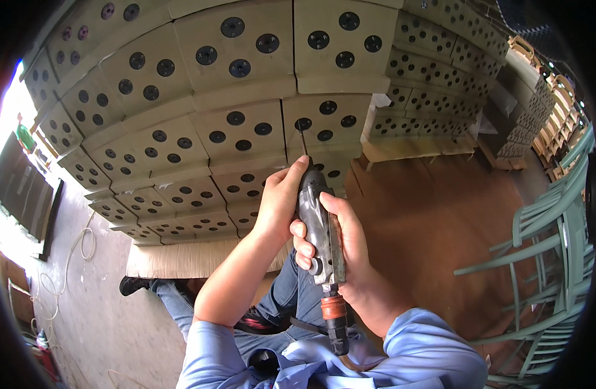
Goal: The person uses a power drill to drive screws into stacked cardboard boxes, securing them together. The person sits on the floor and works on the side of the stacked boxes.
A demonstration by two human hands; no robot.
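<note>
A black air screwdriver with an orange collar at its hose end points up at a wall of stacked tan panels. My right hand is wrapped round its body. With fingers closed about the nose, my left hand steadies the tool, its thumb beside the long thin bit. The bit's tip meets a round black disc on one panel. Three more such discs surround it on that panel. Whether a screw sits at the tip, I cannot tell.
Further stacked panels stand at the back right on a pallet-like base. Green chairs are piled at the right. A pale hose loops over the floor on the left, where a person in green is far off.
</note>
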